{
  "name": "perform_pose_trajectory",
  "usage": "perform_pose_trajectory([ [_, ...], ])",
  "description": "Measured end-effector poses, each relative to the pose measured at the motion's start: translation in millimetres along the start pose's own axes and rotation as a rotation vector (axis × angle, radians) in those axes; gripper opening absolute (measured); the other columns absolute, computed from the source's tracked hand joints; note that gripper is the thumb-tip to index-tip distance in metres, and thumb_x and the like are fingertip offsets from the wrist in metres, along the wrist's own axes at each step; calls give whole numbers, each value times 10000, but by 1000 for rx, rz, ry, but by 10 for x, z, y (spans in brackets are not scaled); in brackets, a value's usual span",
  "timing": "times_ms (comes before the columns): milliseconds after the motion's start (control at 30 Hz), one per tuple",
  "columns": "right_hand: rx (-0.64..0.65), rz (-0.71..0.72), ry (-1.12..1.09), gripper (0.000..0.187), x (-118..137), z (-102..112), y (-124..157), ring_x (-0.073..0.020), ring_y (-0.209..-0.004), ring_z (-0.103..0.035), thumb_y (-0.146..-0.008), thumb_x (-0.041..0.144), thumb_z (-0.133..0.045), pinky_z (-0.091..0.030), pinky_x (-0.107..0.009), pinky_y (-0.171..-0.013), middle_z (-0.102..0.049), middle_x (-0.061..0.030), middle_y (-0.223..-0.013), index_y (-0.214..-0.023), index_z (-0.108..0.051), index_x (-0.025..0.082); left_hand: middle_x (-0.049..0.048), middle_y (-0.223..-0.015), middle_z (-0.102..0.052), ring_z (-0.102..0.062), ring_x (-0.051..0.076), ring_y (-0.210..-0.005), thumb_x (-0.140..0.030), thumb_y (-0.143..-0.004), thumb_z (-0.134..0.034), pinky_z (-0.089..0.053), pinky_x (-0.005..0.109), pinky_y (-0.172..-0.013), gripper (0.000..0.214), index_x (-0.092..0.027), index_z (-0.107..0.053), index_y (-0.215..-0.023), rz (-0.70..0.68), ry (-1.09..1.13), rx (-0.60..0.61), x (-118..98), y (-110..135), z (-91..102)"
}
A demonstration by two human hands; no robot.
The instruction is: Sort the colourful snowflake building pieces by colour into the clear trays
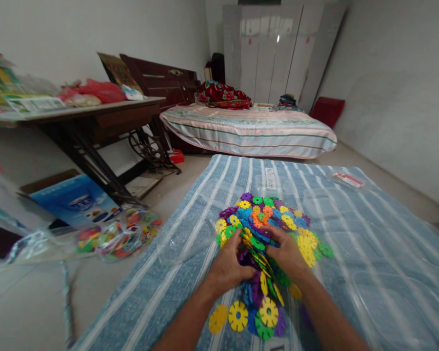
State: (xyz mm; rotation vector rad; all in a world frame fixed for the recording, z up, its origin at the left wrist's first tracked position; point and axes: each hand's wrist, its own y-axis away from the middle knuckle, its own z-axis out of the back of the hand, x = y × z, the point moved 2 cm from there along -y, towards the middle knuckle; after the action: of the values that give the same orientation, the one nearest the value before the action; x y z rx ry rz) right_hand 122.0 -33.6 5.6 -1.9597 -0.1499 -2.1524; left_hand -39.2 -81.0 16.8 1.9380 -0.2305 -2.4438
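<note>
A heap of notched plastic snowflake discs (pixel 244 212) in yellow, green, blue, purple and orange lies on a blue-and-white striped cloth (pixel 139 297). My left hand (pixel 229 268) presses into the heap from the left, its thumb and fingers curved around some discs. From the right, my right hand (pixel 287 251) grips discs with bent fingers. A slanting row of mostly yellow and green discs is bunched between both hands. Several loose discs, among them a yellow disc (pixel 238 316), lie nearer to me. My palms hide part of the heap.
Clear plastic trays (pixel 391 302) lie around the heap, hard to make out against the cloth. A small red-and-white packet (pixel 348 179) is at the far right. On the floor at left are bagged colourful toys (pixel 126 234), beside a sewing-machine table (pixel 106 114). A bed (pixel 249 129) stands beyond.
</note>
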Motion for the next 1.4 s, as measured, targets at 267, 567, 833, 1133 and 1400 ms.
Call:
perform_pose_trajectory([
  [267, 12, 267, 268, 433, 241, 58, 261, -175, -954, -618, -679, 118, -452, -485, -331, -887, -677, -6, -1006, -1026, -669, 258, 119, -1301, -569, -552, 252, -1169, -327, -662, -729, -428, 398, -986, 921, -200, -255, -1441, 73, 302, 116, -179, -258, -9],
  [567, -279, 266, 733, 293, 184, 455, -189, -209, -995, -601, -816, 291, -472, -451, -372, -916, -668, -63, -1045, -1031, -654, 209, 159, -1438, -412, -368, 297, -1333, -321, -661, -686, -278, 474, -1108, 787, -144, -398, -1371, -40, -369, -150, -181, -62, 38],
  [833, -162, -69, 1041, 471, 30, 458, -869, -295, -1011, -581, -765, 489, -606, -427, -429, -865, -652, -146, -1048, -1108, -641, 168, 166, -1542, -189, -112, 360, -1421, -382, -551, -746, -191, 543, -1123, 949, -160, -383, -1399, -34, -817, 31, -186, 216, -302],
  [1133, 55, 59, 904, 157, 166, 131, -349, -168, -823, -623, -782, 242, -558, -457, -274, -759, -695, -4, -864, -826, -707, 260, 155, -1426, -405, -321, 328, -1336, -213, -683, -579, -298, 507, -1080, 554, -145, -519, -1230, -149, -850, -127, -100, -53, -383],
  [1400, -17, 144, 852, 220, 383, 127, -550, -162, -951, -607, -842, 272, -506, -445, -253, -832, -681, -22, -1001, -959, -687, 228, 140, -1285, -523, -456, 283, -1246, -101, -681, -481, -389, 457, -1053, 501, -143, -532, -1178, -243, -767, -230, 128, -70, -190],
])
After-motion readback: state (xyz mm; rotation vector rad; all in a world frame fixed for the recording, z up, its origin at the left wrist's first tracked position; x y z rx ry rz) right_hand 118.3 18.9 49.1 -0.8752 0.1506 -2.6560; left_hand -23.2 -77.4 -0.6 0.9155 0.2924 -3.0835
